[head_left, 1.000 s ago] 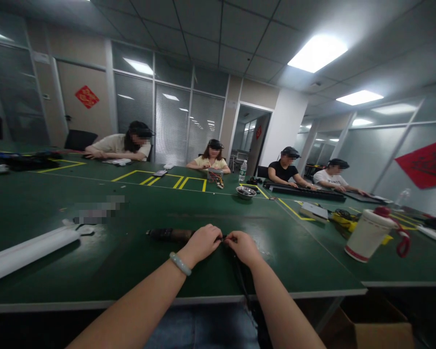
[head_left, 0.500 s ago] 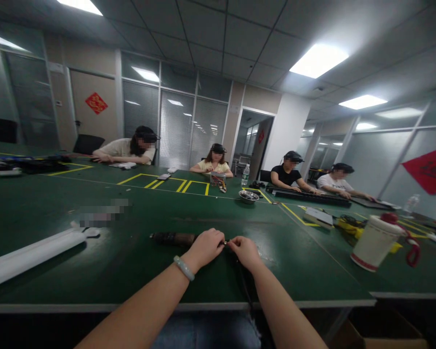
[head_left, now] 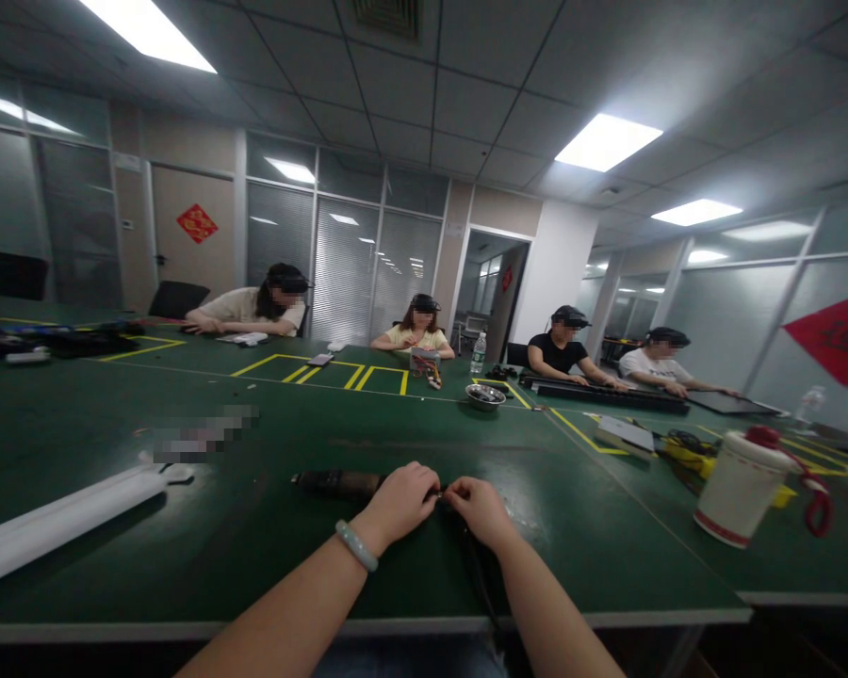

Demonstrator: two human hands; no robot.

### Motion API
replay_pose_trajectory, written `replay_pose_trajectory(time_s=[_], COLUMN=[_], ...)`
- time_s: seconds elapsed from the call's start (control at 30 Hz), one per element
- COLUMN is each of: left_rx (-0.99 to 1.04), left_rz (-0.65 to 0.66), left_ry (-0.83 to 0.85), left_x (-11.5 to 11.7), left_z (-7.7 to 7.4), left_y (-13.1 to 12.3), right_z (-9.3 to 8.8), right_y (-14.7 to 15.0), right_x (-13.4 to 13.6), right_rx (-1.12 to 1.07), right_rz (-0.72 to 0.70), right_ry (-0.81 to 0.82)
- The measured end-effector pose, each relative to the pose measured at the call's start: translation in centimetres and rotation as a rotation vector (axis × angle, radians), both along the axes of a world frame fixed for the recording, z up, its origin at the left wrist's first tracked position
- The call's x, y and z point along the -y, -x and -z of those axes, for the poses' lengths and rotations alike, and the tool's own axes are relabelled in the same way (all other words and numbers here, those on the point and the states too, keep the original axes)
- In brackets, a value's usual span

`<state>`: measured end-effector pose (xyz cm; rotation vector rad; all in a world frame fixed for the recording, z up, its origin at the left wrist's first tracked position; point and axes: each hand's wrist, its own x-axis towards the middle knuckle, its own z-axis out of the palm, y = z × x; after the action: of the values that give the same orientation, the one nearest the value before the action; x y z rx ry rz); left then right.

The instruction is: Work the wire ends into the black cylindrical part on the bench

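A dark, worn cylindrical hand tool (head_left: 343, 485), much like an electric screwdriver, lies on the green table with its narrow tip pointing left. My left hand (head_left: 406, 494), with a bangle at the wrist, closes over its right-hand end, which my fingers hide. Right beside it, my right hand (head_left: 477, 504) is pinched shut at the end of a black cable (head_left: 475, 570). The cable runs down from under that hand to the table's front edge. The fingertips of both hands almost meet, and the small part between them is too covered to make out.
A long white wrapped roll (head_left: 71, 518) lies at left. At right stand a cream cup (head_left: 739, 494) with a red lid and, behind it, yellow and black cables (head_left: 685, 452). A metal bowl (head_left: 485, 397) of small parts sits farther back. Several people work across the table (head_left: 289, 574).
The view has tilted up slightly, so everything sits lower in the picture. Both hands keep their place by the tool's end; the brass-coloured bit between the fingertips is now mostly covered.
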<state>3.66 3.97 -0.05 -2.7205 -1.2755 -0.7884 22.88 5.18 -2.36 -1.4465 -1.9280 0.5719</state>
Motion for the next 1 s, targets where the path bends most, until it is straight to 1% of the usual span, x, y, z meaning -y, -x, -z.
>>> replay_pose_trajectory(time_s=[0.1,0.27,0.47,0.7,0.87,1.0], left_rx=[0.000,-0.037,-0.098,-0.151,-0.144,-0.136], left_rz=[0.006,-0.026,-0.054,-0.042,-0.047,-0.037], left_ry=[0.000,-0.019,-0.045,-0.067,-0.055,-0.070], left_x=[-0.03,0.09,0.00,-0.10,-0.01,-0.13], left_z=[-0.02,-0.30,-0.25,-0.20,-0.38,-0.27], left_y=[-0.02,-0.22,-0.66,-0.85,-0.76,-0.72], right_z=[0.00,0.39,0.47,0.40,0.50,0.37], right_y=[0.08,0.20,0.31,0.39,0.25,0.15], right_x=[0.03,-0.19,-0.21,-0.07,-0.31,-0.30], right_rx=[0.000,-0.022,-0.033,-0.023,-0.068,-0.033], right_rz=[0.006,0.065,0.075,0.103,0.073,0.057], right_ry=[-0.015,0.027,0.032,0.032,0.058,0.073])
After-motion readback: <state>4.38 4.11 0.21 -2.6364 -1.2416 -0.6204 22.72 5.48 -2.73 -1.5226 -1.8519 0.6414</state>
